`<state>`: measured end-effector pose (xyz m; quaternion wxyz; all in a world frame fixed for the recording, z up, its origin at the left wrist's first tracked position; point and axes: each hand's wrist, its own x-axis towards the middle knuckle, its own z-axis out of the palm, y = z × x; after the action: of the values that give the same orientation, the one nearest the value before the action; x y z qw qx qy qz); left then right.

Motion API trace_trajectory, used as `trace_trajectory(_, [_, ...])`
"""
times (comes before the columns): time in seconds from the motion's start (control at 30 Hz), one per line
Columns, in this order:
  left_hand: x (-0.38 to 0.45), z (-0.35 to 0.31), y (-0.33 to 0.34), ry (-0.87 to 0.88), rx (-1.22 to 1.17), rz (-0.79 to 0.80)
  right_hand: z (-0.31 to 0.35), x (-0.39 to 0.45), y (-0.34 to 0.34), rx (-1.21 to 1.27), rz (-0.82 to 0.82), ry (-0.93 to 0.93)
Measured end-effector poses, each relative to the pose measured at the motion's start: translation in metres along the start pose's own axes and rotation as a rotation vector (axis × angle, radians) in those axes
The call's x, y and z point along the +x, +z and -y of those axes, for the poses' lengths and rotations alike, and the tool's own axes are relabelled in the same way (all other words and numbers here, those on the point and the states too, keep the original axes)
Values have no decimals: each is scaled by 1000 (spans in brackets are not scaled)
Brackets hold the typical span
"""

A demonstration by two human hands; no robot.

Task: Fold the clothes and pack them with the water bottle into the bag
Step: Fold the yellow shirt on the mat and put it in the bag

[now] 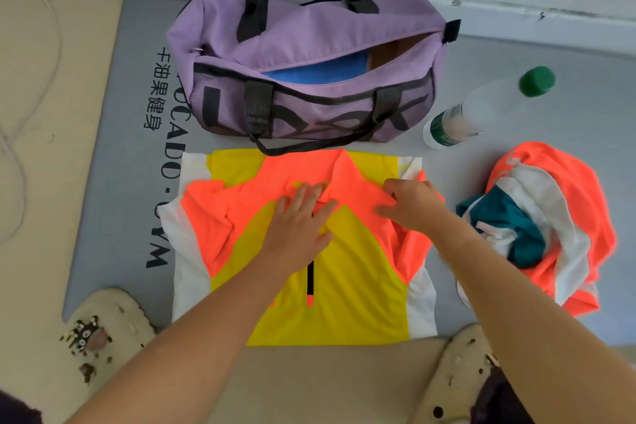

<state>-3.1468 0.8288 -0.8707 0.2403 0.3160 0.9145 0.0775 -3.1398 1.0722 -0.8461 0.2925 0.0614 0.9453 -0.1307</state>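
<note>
While the yellow shirt (330, 286) lies spread flat on the grey mat (113, 182), both hands work at its orange collar area. Head view, the only one.

Left hand (299, 227): fingers straight and slightly spread, palm down, pressing on the cloth just below the collar. It grips nothing.

Right hand (413, 205): fingers curled, pinching a fold of the orange shoulder fabric just right of the left fingertips. Thumb contact is not clearly visible.

Beyond the fingertips, touching the shirt's far edge with one strap, sits the purple duffel bag (309, 45), zip open, something blue (320, 70) inside. Large black letters behind the mesh front pocket; they cannot be read with certainty.

Beyond and right of the right hand, the water bottle (481, 110) lies on its side on the mat, green cap (537, 81) pointing away, green-and-white label, print too small to read.

Right of the right hand, apart from the shirt, a crumpled heap of clothes (547, 224): orange, white, teal.

Writing on the mat, left of the left hand: Chinese characters, then partly covered Latin letters, "…OCADO · …YM" legible.

Near edge of frame: two cream slippers (110, 323), one beside each forearm.
</note>
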Motion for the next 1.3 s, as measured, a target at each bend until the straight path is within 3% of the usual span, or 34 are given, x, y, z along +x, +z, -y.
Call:
trace_trajectory(0.17, [4, -8, 7, -90, -21, 6, -45, -29, -22, -297, 232, 216])
trace_trajectory(0.23, [7, -13, 8, -127, -28, 34, -61, -45, -29, -292, 219, 325])
trace_trajectory(0.27, [8, -15, 9, -139, -23, 47, -68, -51, -30, -262, 128, 379])
trace_trajectory(0.4, [8, -21, 8, -166, -4, 85, -62, -75, -19, -47, -562, 469])
trace_trajectory(0.47, [10, -24, 3, -182, -27, 94, -51, -88, -4, 193, -679, 537])
trace_trajectory(0.57, [6, -31, -4, -185, -22, 2, -42, -107, 37, 605, -459, 672])
trace_trajectory(0.7, [-24, -42, 5, -172, 49, -178, -29, -137, 91, 781, -221, 721])
trace_trajectory(0.87, [-47, -52, 29, -262, 19, 97, -25, -159, 113, 880, -129, 666])
trace_trajectory(1.03, [-47, -52, 28, -278, -44, 151, -25, -170, 105, 1112, -78, 527])
trace_trajectory(1.2, [-47, -52, 24, -278, -80, 219, -36, -170, 95, 1021, 262, 516])
trace_trajectory(1.3, [-47, -51, 23, -279, -97, 239, -41, -174, 95, 995, 292, 536])
